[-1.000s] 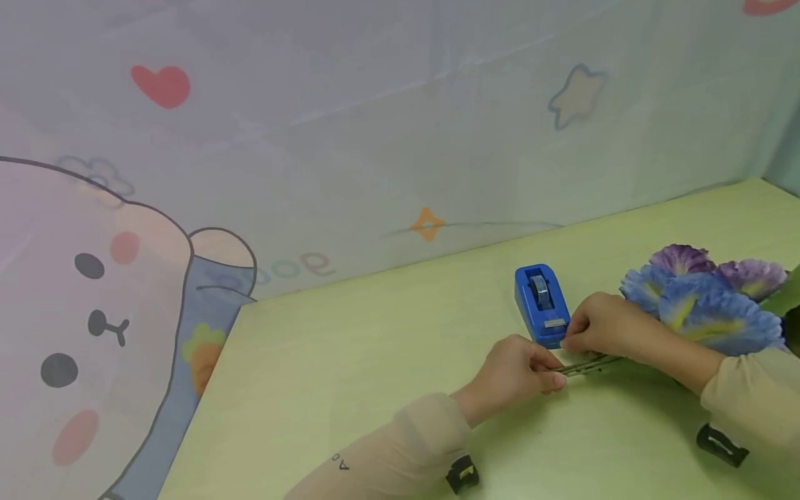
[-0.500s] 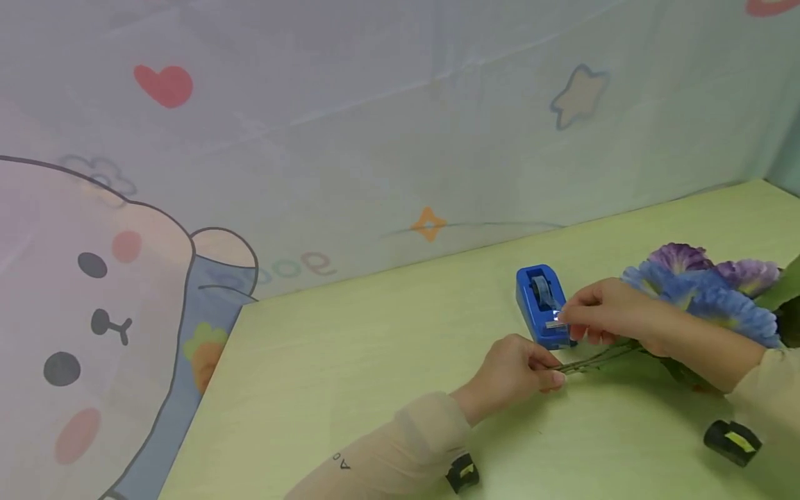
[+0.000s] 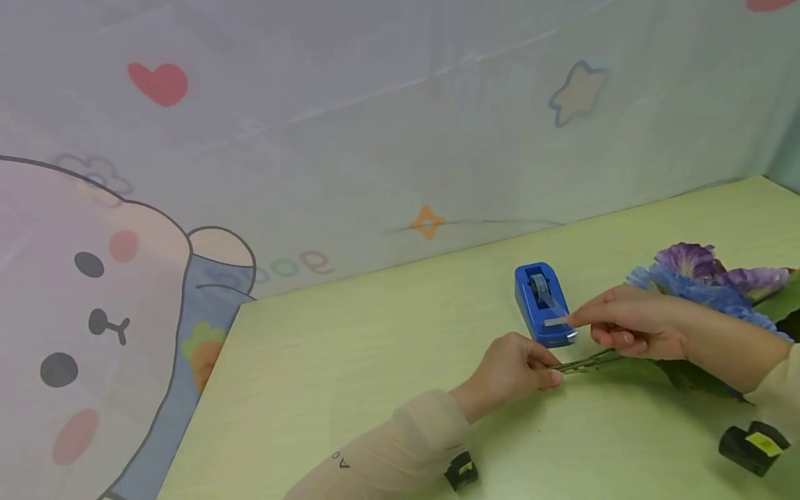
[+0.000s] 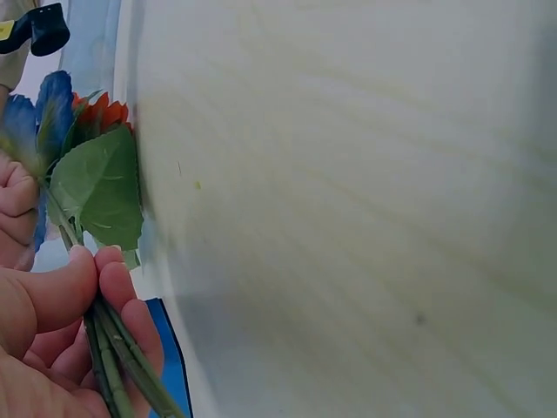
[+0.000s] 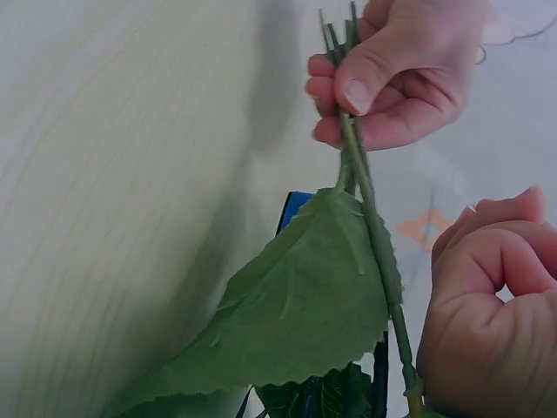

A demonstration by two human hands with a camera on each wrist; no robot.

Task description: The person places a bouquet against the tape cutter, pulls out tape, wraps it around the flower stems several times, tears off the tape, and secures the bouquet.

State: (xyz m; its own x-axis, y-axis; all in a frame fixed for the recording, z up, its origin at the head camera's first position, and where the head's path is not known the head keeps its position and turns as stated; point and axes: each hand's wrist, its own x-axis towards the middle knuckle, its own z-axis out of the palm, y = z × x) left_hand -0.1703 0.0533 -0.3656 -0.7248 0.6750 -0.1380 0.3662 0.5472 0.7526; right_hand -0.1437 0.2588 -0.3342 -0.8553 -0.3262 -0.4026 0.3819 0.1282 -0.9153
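Note:
My left hand (image 3: 512, 368) pinches a bundle of thin green stems (image 3: 587, 362) between thumb and fingers, close to their cut ends. The stems run right to artificial flowers with blue petals (image 3: 703, 290) and a purple bloom (image 3: 687, 260). A large green leaf (image 5: 305, 296) hangs from the bunch in the right wrist view. Beyond the stems stands a blue tape dispenser (image 3: 531, 323). My right hand (image 3: 650, 323) is at its cutter, index finger extended and the others curled; a clear strip of tape (image 3: 556, 307) runs from the roll to its fingertips. The thumb tip is hidden.
The pale green table (image 3: 350, 389) meets a printed cloth backdrop (image 3: 375, 139) behind. An orange-red flower (image 4: 109, 113) shows in the left wrist view. Black wrist-camera mounts (image 3: 753, 448) sit under both forearms.
My right hand has gone from beside the stems up to the dispenser's cutter, then slightly right, and a strip of tape has come off the roll. My left hand keeps its grip on the stems.

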